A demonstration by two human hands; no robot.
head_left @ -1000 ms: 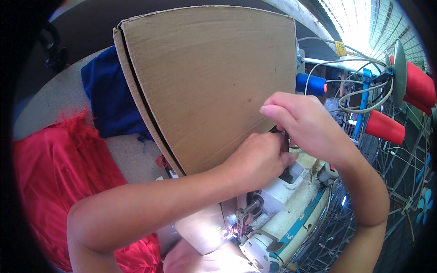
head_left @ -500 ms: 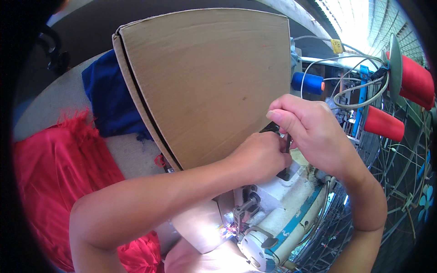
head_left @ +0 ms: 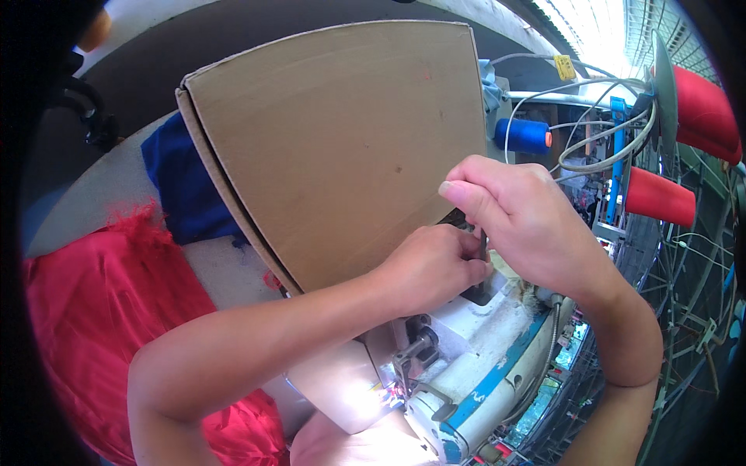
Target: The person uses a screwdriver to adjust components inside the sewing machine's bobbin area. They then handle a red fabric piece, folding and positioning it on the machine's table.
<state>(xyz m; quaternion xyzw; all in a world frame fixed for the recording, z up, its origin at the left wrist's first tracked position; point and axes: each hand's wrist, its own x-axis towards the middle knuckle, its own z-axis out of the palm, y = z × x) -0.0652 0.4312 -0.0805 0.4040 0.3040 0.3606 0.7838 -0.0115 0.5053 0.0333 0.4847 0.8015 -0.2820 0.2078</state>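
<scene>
Both arms reach over a white and blue sewing machine [head_left: 486, 384], and my hands meet at the far end of its body. My right hand [head_left: 532, 221] is closed, its fingers curled round the top of a thin dark rod-shaped tool [head_left: 482, 245]. Lower on that rod, my left hand [head_left: 439, 264] is closed, with thumb and fingers pinched by its shaft. The tool's tip is hidden behind my fingers, over a dark opening in the machine's casing. A lamp glows brightly near the needle area.
A large cardboard box [head_left: 334, 147] stands just beyond my left arm. Red cloth [head_left: 109, 311] and blue cloth [head_left: 190, 182] lie on the table at left. Red thread cones [head_left: 660, 196], a blue thread cone [head_left: 524, 137] and looped cables [head_left: 606, 165] crowd the right side.
The view has shifted slightly, so the box and thread cones sit a little differently in it. My hands keep their grip on the tool, with the right one a little lower and turned.
</scene>
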